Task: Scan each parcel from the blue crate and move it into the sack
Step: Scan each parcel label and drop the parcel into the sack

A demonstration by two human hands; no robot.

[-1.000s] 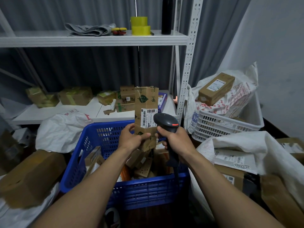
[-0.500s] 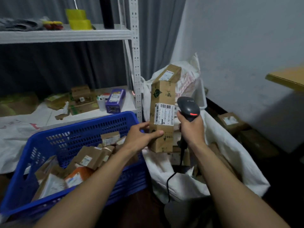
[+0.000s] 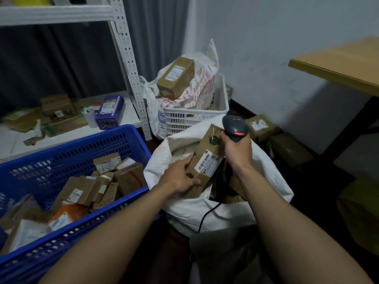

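holding the parcel (image 3: 205, 158) tilted over the mouth of the sack (image 3: 184, 210), the left hand (image 3: 180, 181) has its grip curled round the box's lower end, thumb on the near face, with nothing else in it. the right hand (image 3: 238, 148), over the far side of the sack, has its grip wrapped tight round the handle of the scanner (image 3: 234, 128), whose red light shows. its knuckles sit against the parcel's upper end, though i cannot tell whether they press it. the parcel is above the sack and not yet inside, label side up.

the first risk is that the box goes in unread. nothing here shows whether the scan registered, and the scanner's head does not plainly face the label.

the second is the hold itself. a long box gripped at one end levers against the fingers, so a loose release could tip it sideways. the sack's rim is slack and folded over, and a box landing across it could slide off on the near side, or into the gap between the sack and the blue crate (image 3: 82, 144) to the sack's left.

the third is the scanner's cable (image 3: 205, 218), which runs down over the sack's near rim. a falling parcel could catch it, drag it inside or pin it under the brown boxes lying in there, and the next pull on the scanner would then tug the sack.
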